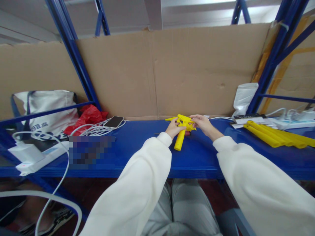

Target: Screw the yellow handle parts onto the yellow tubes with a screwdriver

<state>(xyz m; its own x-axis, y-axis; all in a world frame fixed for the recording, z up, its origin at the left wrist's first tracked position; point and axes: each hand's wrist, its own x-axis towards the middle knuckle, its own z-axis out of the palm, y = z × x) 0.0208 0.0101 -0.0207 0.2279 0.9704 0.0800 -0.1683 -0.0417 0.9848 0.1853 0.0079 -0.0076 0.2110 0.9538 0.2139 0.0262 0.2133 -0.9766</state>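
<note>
Both hands are on a yellow plastic assembly (180, 140) above the blue table, its thick round tube slanting down toward me. Its upper part has an angular frame and a pointed piece sticking out to the left. My left hand (173, 128) grips it on the left, fingers curled round where the tube meets the frame. On the other side, my right hand (200, 122) pinches the frame's right end; its fingertips are partly hidden. Behind the assembly lies a red-handled tool (187, 133), mostly covered, with a thin dark shaft showing at left; it looks like a screwdriver.
Several yellow tubes (267, 134) lie at the right near a power strip (292, 123). A white pouch (244, 98) leans by the rack post. At left are a phone (114, 122), white cables (98, 130), a red plastic bag (90, 118) and a cloth bag (51, 109). Cardboard (192, 68) stands behind.
</note>
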